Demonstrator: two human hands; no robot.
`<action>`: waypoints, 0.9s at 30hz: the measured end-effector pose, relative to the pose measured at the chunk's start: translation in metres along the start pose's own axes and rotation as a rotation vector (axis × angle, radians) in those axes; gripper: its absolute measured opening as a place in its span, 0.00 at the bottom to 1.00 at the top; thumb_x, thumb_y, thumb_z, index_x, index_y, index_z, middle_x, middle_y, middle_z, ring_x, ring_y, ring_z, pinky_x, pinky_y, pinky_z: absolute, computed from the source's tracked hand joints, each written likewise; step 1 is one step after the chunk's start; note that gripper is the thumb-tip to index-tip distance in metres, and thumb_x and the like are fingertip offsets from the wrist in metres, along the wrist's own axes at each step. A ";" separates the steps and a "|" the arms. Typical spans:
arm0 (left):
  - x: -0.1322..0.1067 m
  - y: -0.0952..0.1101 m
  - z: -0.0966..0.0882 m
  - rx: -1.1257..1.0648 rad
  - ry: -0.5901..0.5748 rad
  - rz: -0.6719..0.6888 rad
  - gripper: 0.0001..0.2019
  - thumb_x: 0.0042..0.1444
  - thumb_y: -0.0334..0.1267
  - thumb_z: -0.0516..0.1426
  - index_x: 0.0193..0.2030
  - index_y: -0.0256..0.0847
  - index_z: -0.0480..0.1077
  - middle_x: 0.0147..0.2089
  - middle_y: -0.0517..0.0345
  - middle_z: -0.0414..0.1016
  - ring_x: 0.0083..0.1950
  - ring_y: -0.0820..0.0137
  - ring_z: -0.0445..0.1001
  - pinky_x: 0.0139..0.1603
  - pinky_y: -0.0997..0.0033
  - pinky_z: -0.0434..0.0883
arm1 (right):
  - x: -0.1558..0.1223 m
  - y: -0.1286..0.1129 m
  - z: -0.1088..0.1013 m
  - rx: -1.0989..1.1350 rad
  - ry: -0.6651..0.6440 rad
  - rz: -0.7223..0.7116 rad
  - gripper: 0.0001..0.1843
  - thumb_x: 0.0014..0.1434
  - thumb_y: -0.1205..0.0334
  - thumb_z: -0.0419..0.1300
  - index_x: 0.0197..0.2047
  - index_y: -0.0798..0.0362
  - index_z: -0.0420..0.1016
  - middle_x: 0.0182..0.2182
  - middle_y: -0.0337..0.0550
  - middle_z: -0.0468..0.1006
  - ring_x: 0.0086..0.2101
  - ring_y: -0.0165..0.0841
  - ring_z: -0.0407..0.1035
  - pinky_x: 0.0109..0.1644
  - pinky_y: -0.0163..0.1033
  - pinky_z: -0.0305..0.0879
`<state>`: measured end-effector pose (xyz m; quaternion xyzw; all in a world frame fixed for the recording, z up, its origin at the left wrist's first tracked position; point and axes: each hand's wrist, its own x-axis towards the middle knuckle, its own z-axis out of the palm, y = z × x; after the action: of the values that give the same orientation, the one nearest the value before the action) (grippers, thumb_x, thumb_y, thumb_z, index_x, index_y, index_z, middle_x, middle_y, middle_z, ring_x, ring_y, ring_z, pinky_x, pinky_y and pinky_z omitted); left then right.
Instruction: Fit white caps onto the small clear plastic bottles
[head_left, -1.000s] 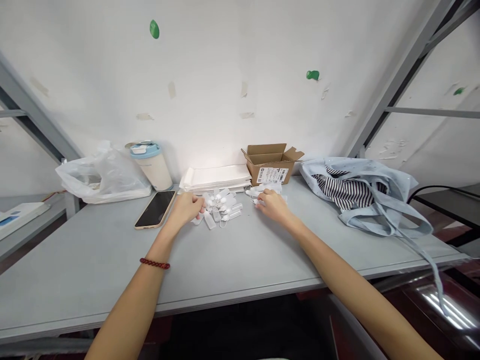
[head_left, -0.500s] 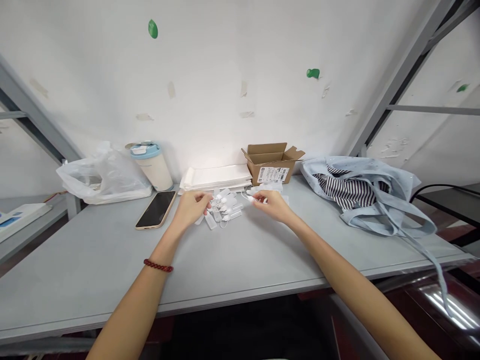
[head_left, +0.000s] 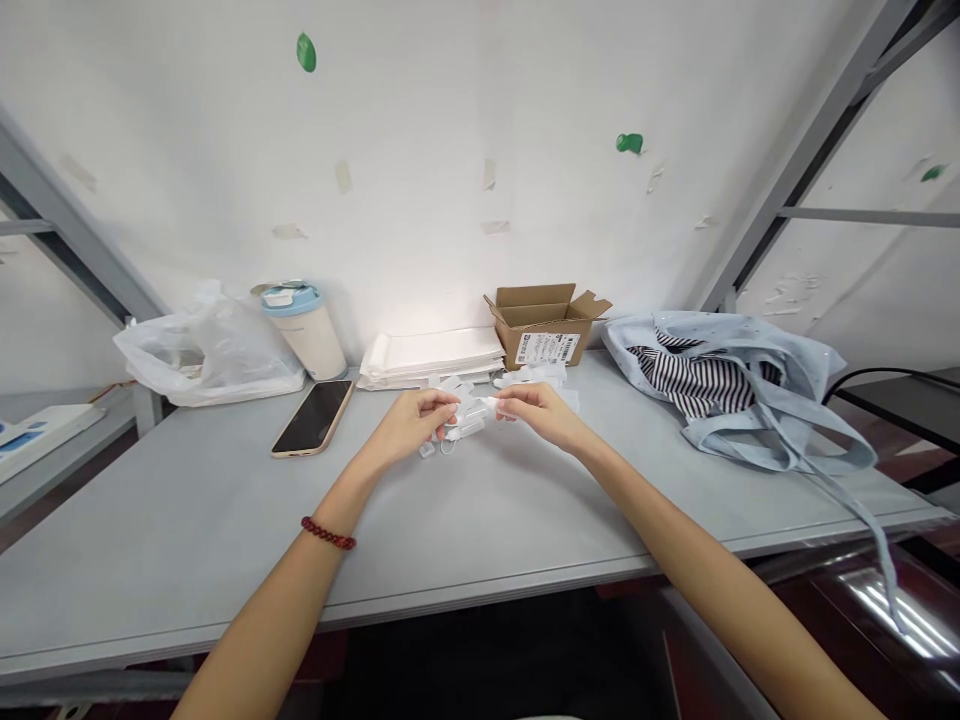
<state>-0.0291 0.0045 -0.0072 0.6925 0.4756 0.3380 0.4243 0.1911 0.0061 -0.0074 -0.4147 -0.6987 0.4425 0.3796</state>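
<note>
My left hand (head_left: 415, 424) is closed in a pinch, a small clear plastic bottle (head_left: 465, 404) at its fingertips, partly hidden and hard to separate from those behind. Facing it a short distance away, my right hand (head_left: 541, 412) grips a small white cap (head_left: 491, 404) between thumb and fingers. Beneath and between the hands lies a pile of similar clear bottles with white caps and loops (head_left: 471, 428); the left hand covers part of it. More translucent pieces (head_left: 551, 374) lie just behind the right hand.
White envelopes (head_left: 435, 352) are stacked against the wall beside an open cardboard box (head_left: 547, 345). To the left are a phone (head_left: 313, 418), a blue-lidded cup (head_left: 306, 335) and a white plastic bag (head_left: 214, 350). A light blue cloth bag (head_left: 802, 350) lies on the right, its strap hanging over the table edge (head_left: 540, 580).
My left hand has moved right across the pile, closer to my right hand, and now covers more bottles. The right hand has barely shifted, still holding the white cap.
</note>
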 end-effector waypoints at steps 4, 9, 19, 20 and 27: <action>-0.002 0.004 0.002 0.011 -0.023 0.004 0.14 0.51 0.44 0.56 0.38 0.35 0.71 0.25 0.59 0.69 0.24 0.75 0.66 0.21 0.77 0.59 | -0.001 -0.003 0.000 0.002 0.000 -0.005 0.11 0.53 0.59 0.54 0.27 0.56 0.74 0.25 0.40 0.72 0.29 0.29 0.62 0.36 0.36 0.58; -0.004 0.009 0.004 0.054 -0.027 0.016 0.13 0.51 0.44 0.56 0.35 0.35 0.73 0.24 0.59 0.69 0.24 0.75 0.65 0.21 0.77 0.58 | -0.001 -0.004 0.001 -0.031 0.002 -0.012 0.12 0.53 0.61 0.52 0.23 0.55 0.71 0.23 0.39 0.70 0.27 0.28 0.61 0.34 0.35 0.56; -0.004 0.011 0.010 -0.040 -0.001 -0.004 0.14 0.52 0.46 0.57 0.31 0.36 0.73 0.22 0.60 0.68 0.23 0.76 0.63 0.24 0.76 0.59 | -0.003 -0.003 0.002 0.042 -0.058 -0.038 0.14 0.53 0.62 0.51 0.19 0.56 0.69 0.20 0.39 0.69 0.25 0.28 0.61 0.34 0.35 0.56; -0.004 0.011 0.011 -0.055 -0.001 -0.006 0.14 0.52 0.47 0.57 0.31 0.36 0.73 0.22 0.60 0.68 0.23 0.76 0.63 0.25 0.76 0.59 | -0.002 -0.003 0.003 0.051 -0.063 -0.039 0.14 0.53 0.63 0.51 0.19 0.56 0.69 0.20 0.39 0.69 0.25 0.28 0.61 0.34 0.35 0.56; -0.005 0.013 0.012 -0.116 -0.023 -0.013 0.14 0.51 0.46 0.58 0.30 0.36 0.73 0.21 0.60 0.68 0.23 0.76 0.64 0.26 0.76 0.61 | -0.002 0.000 0.003 0.081 -0.075 -0.042 0.14 0.54 0.63 0.52 0.20 0.56 0.69 0.21 0.39 0.69 0.25 0.28 0.61 0.35 0.35 0.57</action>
<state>-0.0158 -0.0061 -0.0009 0.6674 0.4549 0.3541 0.4715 0.1888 0.0035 -0.0088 -0.3672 -0.7025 0.4777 0.3787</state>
